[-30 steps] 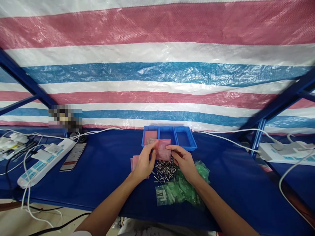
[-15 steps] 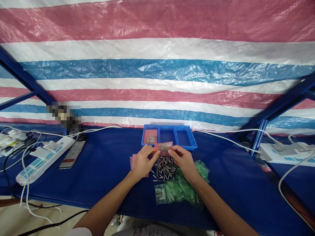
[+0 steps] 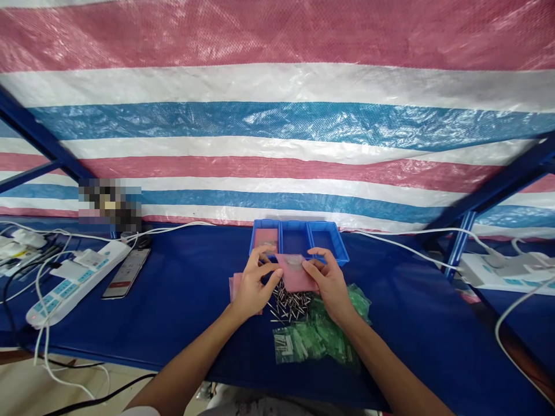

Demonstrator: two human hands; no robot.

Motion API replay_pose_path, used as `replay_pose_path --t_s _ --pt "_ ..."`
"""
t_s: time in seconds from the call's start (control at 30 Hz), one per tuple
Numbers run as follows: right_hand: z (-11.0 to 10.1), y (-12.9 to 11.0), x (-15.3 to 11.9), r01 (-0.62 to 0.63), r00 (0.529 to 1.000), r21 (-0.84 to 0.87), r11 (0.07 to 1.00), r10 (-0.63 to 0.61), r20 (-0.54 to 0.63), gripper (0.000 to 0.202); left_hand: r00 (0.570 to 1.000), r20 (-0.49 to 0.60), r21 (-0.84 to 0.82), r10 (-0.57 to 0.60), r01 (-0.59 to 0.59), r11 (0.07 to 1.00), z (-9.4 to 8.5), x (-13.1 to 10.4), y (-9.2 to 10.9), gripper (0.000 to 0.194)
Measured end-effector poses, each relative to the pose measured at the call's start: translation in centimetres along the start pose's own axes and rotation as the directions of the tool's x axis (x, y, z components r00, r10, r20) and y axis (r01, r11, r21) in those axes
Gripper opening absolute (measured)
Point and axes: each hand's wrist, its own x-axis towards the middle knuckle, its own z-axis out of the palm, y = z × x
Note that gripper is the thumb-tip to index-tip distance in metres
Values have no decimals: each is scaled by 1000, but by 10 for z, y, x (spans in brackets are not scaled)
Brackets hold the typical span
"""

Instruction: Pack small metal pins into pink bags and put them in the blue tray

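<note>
head view — right hand (image 3: 327, 283) holds a pink bag (image 3: 298, 281).

The right hand (image 3: 328, 283) pinches a small pink plastic bag (image 3: 296, 281) above a heap of slim metal pins (image 3: 291, 306) — the left hand (image 3: 254, 287) at its opposite edge. Green-tinted bags (image 3: 325, 338) lie beside the heap; beyond stands a blue three-compartment tray (image 3: 326, 242). Leftward — smartphone (image 3: 127, 274), white power strip (image 3: 76, 289).

Forearms (image 3: 195, 355) slant inward from the near side; left hand (image 3: 255, 283) faces right hand (image 3: 328, 283), fingers (image 3: 261, 252) bent.
</note>
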Motion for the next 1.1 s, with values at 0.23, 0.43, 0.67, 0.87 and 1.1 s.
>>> replay_pose_path --t_s 0.23,0.43,0.67,0.87,1.1 --pt "-3 3 2 -16 1000 -47 999 17 21 32 992 66 22 112 -113 993 -4 1 1 27" --pt "-4 8 4 -6 998 33 999 4 66 30 998 37 12 52 -53 999 -1 0 -3 34" --pt "0 6 1 17 998 -54 998 -13 67 37 988 73 31 138 -140 990 2 -2 -7 43" --pt "3 1 -1 29 999 -6 1000 -29 41 43 970 103 134 219 -231 964 4 -9 -13 43" --pt "0 3 -1 41 997 -51 998 -37 73 34 993 -17 168 113 -109 980 3 -5 -4 17"
